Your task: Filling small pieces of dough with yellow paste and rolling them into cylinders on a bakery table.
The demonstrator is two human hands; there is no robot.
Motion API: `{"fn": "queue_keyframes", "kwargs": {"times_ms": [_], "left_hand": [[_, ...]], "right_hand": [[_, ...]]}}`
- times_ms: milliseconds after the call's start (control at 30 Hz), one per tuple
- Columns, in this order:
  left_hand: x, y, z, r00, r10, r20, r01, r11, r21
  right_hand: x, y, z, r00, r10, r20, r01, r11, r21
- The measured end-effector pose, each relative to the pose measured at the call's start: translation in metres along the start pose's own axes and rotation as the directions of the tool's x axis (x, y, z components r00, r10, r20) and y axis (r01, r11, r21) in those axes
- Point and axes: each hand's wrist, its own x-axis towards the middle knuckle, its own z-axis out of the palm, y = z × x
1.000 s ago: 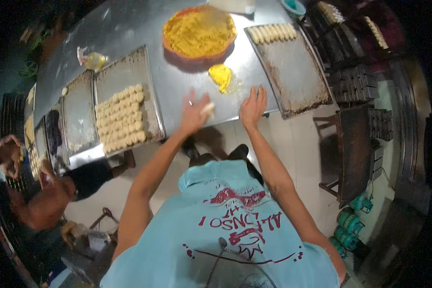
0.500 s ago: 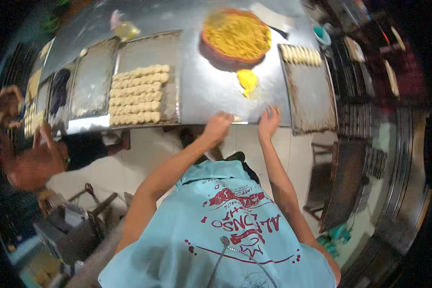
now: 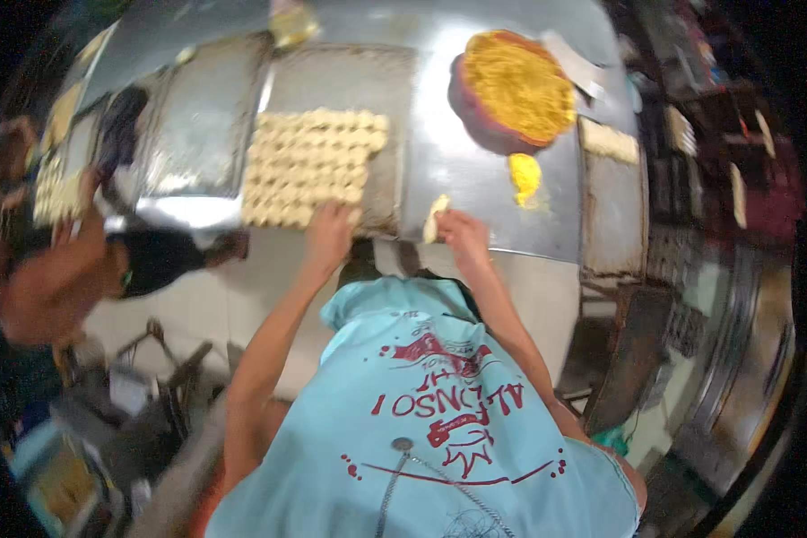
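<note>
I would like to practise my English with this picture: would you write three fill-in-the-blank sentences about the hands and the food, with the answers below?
1. The long pale dough strip is touched by the person's ____ hand.
2. The person's ____ hand is at the flat metal tray with rows of pale dough pieces.
3. The soft-looking mass in the round reddish bowl is coloured ____.
Missing words: right; left; yellow.

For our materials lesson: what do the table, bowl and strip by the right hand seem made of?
Table: probably metal, polished, from its grey glare.
Bowl: perhaps plastic, its reddish side smooth though blurred.
Strip: likely dough, matte, being pale without shine.
</note>
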Motion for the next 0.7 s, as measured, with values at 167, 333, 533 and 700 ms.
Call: {"fn": "queue_keyframes", "kwargs": {"times_ms": [167,333,533,700], "left_hand": [[0.047,0.081,-0.021,0.974,-0.028,0.224,0.14,0.853,-0.503],[0.08,0.134,0.032,0.821,-0.162,0.548,0.532,0.568,-0.628],[0.105,0.194,0.093,0.802,-0.11,0.587,0.547,0.53,-0.648],[0.115,0.234,0.109,0.803,-0.265,0.534,0.58,0.553,-0.598]], "right_hand": [[-0.015,0.01,-0.055,0.961,0.06,-0.271,-0.014,0.986,0.168],[-0.007,-0.036,-0.146,0.901,0.023,-0.432,0.077,0.974,0.213],[0.052,-0.185,-0.325,0.585,-0.466,-0.664,0.316,0.885,-0.343],[0.16,-0.309,-0.454,0.403,-0.685,-0.606,0.307,0.726,-0.616]]}}
